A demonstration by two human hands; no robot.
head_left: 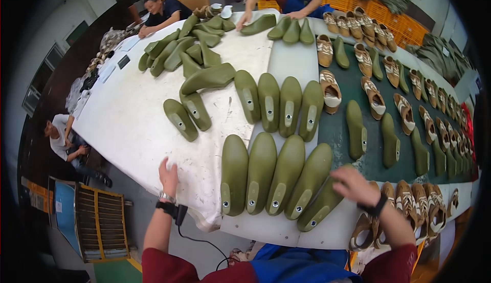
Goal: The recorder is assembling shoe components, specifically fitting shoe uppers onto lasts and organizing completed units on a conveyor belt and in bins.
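My right hand is curled over the toe end of an olive-green shoe last, which lies slanted at the right end of the near row. Beside it stand several more green shoe lasts, side by side with their holed heel ends toward me. My left hand hovers over the near left edge of the white table, holding nothing, its fingers apart. Past the near row sits a second row of lasts. Two single lasts lie left of that second row.
A pile of lasts covers the far part of the table. On the right, a dark green conveyor belt carries brown-and-white shoes and lasts. More shoes line both its sides. A co-worker's hand touches a last opposite. A slatted cart stands lower left.
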